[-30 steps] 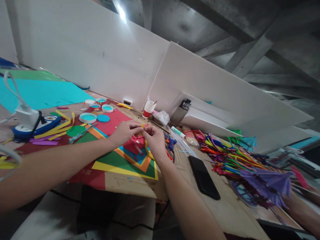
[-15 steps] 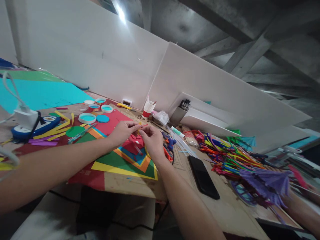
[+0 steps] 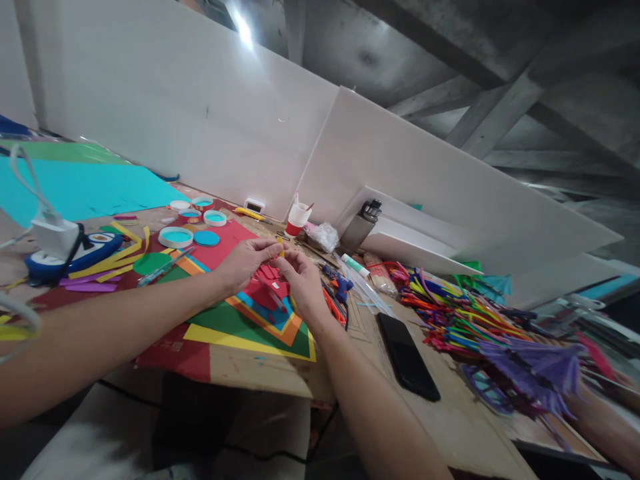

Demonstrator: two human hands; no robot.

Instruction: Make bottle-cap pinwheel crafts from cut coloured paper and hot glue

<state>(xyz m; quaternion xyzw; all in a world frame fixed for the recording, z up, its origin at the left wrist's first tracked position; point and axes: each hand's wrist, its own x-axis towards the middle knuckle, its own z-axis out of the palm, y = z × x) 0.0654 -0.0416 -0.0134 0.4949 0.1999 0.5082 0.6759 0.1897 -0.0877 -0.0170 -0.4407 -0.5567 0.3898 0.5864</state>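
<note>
Can see, compared with half a second ago, the small yellow piece [image 3: 281, 245] poking up more clearly, with the left hand [image 3: 245, 263] and right hand [image 3: 300, 277] only slightly shifted. Now pinched right where the two sets of fingertips meet, raised above the counter [image 3: 280, 379]: gripped narrowly by the thumb and finger of the left, gripped likewise by those of the right, with the other fingers curled. Cannot tell its full shape, partly hidden behind the fingers. Just below, can see red paper pieces [image 3: 267, 287] lying on a stack of coloured sheets [image 3: 240, 327], blue, orange, green and yellow. Close beside the right hand, a blue glue gun [image 3: 341, 285] and orange handles [image 3: 333, 307]; farther out, a black phone [image 3: 407, 357] lying flat. Beyond the fingertips, a red-and-white cup [image 3: 299, 217] standing upright near the white wall panels [image 3: 235, 133].
</note>
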